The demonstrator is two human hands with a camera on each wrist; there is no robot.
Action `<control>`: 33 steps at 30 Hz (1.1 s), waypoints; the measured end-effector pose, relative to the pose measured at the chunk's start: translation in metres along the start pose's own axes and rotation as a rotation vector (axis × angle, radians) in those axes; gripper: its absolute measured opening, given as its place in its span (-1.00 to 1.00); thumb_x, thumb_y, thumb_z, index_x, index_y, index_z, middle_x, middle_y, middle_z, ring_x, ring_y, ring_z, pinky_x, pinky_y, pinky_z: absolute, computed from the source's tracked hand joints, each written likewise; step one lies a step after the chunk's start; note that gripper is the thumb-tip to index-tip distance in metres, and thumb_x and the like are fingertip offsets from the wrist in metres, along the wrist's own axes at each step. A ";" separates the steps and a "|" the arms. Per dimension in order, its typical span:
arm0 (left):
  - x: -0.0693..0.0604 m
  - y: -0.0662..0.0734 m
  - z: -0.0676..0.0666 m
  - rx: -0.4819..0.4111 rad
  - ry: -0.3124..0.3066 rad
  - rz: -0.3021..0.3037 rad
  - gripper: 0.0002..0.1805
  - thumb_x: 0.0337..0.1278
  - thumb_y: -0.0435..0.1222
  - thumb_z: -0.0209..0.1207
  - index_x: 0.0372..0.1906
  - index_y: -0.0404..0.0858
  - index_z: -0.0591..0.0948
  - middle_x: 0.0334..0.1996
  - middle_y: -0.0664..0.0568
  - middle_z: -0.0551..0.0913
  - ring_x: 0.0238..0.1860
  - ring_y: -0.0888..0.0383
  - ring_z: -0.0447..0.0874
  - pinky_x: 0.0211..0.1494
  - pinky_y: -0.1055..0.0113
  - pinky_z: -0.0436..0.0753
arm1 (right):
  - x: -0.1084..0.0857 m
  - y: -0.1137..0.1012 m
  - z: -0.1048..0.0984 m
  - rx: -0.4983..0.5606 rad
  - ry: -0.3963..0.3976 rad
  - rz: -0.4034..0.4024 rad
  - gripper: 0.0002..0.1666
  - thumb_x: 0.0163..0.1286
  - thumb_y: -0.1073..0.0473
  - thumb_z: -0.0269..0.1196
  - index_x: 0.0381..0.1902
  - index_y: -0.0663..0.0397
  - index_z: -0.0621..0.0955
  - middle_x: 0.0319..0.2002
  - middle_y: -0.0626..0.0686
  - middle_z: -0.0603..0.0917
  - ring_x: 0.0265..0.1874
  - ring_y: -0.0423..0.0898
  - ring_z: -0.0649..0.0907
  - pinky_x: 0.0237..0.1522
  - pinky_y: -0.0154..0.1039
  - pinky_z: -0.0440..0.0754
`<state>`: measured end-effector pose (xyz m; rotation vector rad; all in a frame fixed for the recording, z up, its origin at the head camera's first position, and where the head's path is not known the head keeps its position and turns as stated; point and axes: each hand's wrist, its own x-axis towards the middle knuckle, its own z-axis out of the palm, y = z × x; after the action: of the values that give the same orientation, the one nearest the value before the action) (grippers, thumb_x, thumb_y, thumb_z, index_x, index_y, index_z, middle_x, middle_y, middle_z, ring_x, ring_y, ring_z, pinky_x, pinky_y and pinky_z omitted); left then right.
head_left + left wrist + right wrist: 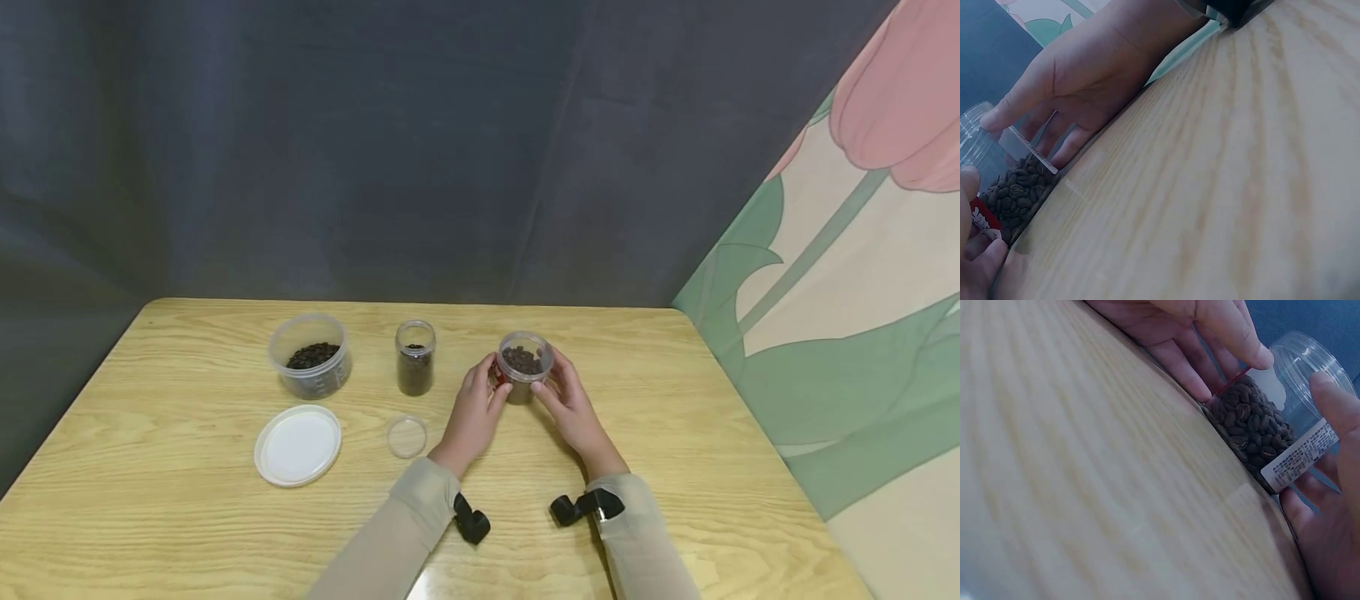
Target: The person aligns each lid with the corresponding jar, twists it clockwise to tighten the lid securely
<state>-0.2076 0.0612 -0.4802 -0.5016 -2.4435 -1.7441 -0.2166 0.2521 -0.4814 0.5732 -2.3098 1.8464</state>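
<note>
A clear, lidless jar of coffee beans [522, 360] stands upright on the table between both hands. The left hand [474, 414] grips its left side, thumb at the front, beside a red label. From the right, the right hand [576, 414] holds it with thumb and fingers. In the left wrist view the dark beans [1019, 190] fill the lower part of the jar, and the right hand [1091, 69] curves around it. The right wrist view shows the jar's white printed label [1300, 456] near the right hand [1335, 537], with the left hand [1204, 337] opposite.
Left of the hands stands a narrower open jar of dark beans [416, 367], with a small clear lid [407, 437] before it. Farther left are a round tub [318, 381] holding dark beans and a white lid [297, 446]. A dark curtain [375, 150] hangs behind the table [187, 517].
</note>
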 end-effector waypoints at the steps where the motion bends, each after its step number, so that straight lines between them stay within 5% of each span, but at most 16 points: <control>1: 0.001 0.000 0.000 0.003 -0.002 -0.003 -0.36 0.57 -0.25 0.03 0.55 -0.40 0.13 0.43 -0.36 0.25 0.40 -0.16 0.38 0.41 0.22 0.52 | 0.000 0.000 0.000 -0.006 0.003 0.004 -0.22 0.53 0.39 0.14 0.59 0.16 0.11 0.52 0.32 0.20 0.47 0.25 0.27 0.51 0.23 0.21; 26: 0.000 0.001 0.002 -0.002 0.074 -0.014 -0.47 0.56 -0.29 0.04 0.45 -0.42 0.25 0.28 -0.33 0.33 0.29 -0.14 0.48 0.35 0.27 0.57 | 0.002 -0.002 0.002 -0.031 0.022 0.062 -0.24 0.54 0.32 0.17 0.57 0.17 0.13 0.50 0.32 0.22 0.47 0.25 0.26 0.53 0.23 0.20; 33: 0.000 0.003 0.004 -0.049 0.125 0.017 -0.53 0.52 -0.39 0.04 0.42 -0.37 0.29 0.26 -0.26 0.37 0.28 -0.08 0.48 0.33 0.31 0.59 | 0.002 0.000 0.002 -0.007 0.049 0.082 -0.27 0.53 0.32 0.18 0.54 0.20 0.17 0.47 0.31 0.26 0.45 0.24 0.30 0.53 -0.03 0.27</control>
<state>-0.2066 0.0655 -0.4792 -0.4037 -2.3109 -1.7751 -0.2179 0.2499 -0.4815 0.4335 -2.3399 1.8645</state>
